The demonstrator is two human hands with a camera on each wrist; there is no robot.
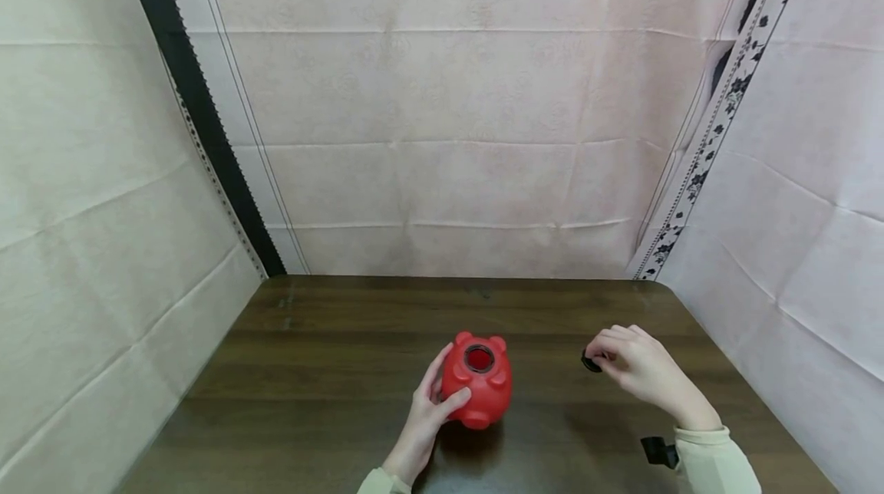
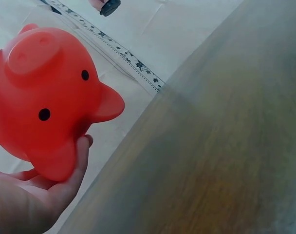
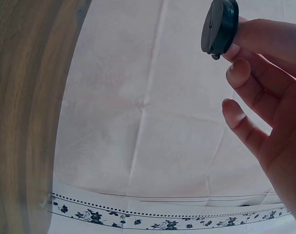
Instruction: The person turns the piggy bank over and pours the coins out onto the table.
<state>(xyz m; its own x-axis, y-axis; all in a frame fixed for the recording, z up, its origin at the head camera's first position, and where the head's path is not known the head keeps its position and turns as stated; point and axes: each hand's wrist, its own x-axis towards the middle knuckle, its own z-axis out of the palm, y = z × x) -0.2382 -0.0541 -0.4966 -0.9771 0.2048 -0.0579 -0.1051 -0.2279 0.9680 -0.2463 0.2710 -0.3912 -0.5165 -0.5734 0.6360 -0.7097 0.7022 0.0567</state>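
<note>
My left hand (image 1: 423, 426) grips a red piggy bank (image 1: 492, 399) above the table, thumb on one side and fingers round the other. Its underside is turned up, so the round dark-rimmed hole (image 1: 479, 358) between its stubby feet faces the head camera. The left wrist view shows its snout (image 2: 33, 54), black eyes and ears. Off to the right, my right hand (image 1: 642, 371) pinches a small round black stopper (image 3: 221, 27) between thumb and fingertips, apart from the piggy bank. Its other fingers are loosely bent in the right wrist view.
Under both hands lies a dark brown wooden table (image 1: 331, 371) with rounded far corners. Pale cloth (image 1: 442, 95) hangs behind it and along both sides, with a floral border (image 1: 718, 126) at the right. A black tab (image 1: 659, 451) sticks out at the right sleeve.
</note>
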